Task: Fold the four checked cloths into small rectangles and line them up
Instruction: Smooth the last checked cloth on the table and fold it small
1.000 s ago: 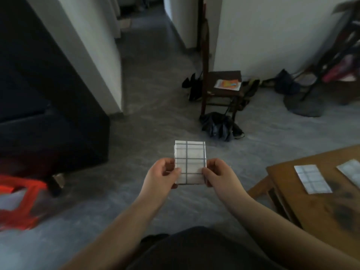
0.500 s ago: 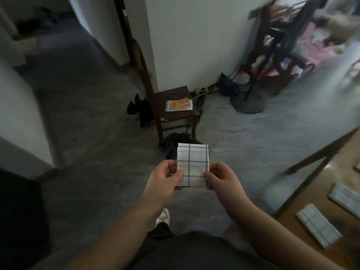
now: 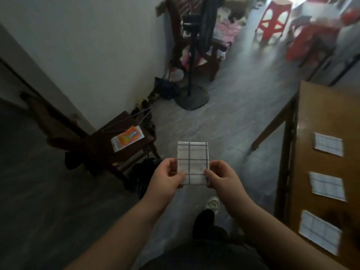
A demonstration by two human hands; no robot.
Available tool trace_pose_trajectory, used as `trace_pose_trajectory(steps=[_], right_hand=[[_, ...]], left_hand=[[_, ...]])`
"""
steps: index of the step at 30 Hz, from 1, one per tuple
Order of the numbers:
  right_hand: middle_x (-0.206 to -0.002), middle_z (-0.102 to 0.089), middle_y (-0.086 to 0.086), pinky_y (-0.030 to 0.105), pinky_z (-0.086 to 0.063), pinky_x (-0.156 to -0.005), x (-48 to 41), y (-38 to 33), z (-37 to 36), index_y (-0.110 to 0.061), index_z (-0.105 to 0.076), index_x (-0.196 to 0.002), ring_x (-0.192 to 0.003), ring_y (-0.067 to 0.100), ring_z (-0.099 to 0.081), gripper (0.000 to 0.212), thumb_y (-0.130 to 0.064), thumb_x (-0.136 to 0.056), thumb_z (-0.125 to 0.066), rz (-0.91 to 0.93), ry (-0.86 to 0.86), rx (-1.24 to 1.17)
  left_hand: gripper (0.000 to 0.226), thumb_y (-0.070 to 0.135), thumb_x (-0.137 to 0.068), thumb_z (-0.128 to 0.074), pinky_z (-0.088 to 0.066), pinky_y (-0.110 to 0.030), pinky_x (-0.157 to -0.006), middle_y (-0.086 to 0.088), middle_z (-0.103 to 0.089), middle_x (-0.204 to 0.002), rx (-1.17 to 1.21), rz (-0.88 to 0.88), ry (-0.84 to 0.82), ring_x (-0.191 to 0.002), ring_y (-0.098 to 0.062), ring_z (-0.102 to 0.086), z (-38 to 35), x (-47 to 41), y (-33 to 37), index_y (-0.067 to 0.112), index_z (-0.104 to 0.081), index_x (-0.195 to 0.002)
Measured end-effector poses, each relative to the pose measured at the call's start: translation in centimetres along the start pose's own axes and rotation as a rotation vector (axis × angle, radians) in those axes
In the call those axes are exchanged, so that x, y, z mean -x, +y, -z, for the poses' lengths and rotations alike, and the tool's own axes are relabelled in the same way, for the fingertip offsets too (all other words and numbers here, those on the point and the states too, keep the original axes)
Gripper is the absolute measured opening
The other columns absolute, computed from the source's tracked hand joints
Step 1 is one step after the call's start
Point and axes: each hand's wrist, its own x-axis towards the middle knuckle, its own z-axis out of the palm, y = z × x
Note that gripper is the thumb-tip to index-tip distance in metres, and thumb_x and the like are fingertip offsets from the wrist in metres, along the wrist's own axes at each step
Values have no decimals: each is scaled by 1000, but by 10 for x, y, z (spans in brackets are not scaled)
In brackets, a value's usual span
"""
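Two hands pinched the checked cloth (image 3: 192,160), left hand (image 3: 165,178) and right hand (image 3: 222,178) covering its lower corners. Three blurred cloths (image 3: 327,186) lay on the table (image 3: 319,114); the orange packet (image 3: 128,138) print was illegible.

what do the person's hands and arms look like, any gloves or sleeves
No gloves, rings or watch on the left hand or right hand; the left forearm and right forearm are uncovered, no sleeve in view.

The held cloth (image 3: 192,162) is white with dark grid lines, folded to a small upright rectangle, its lower corners pinched by left hand (image 3: 165,180) and right hand (image 3: 224,179). Far cloth (image 3: 328,144), middle cloth (image 3: 327,186) and near cloth (image 3: 319,231), also folded, lie flat in a row on the table (image 3: 321,106), none touching.
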Motion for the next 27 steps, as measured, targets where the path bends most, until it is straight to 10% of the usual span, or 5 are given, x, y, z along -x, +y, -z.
trace_pose_trajectory(steps=[15, 27], right_hand=[[-104, -69, 0, 36, -59, -85, -210, -67, 240, -24, -61, -113, -94, 15, -69, 16, -23, -98, -62, 26, 317, -129], [-101, -70, -5, 29, -60, -80, -252, -52, 385, -25, -61, -106, -96, 10, -68, 9, -19, -98, -60, -109, 882, -296]], left_hand=[[21, 3, -96, -62, -55, -25, -67, -5, -71, -103, -275, -79, -383, -85, -13, -70, -262, -260, 141, 19, -60, -110], [20, 5, -93, -68, -55, -29, -68, -5, -72, -100, -461, -63, -938, -86, -16, -72, -494, -359, 175, 19, -64, -106]])
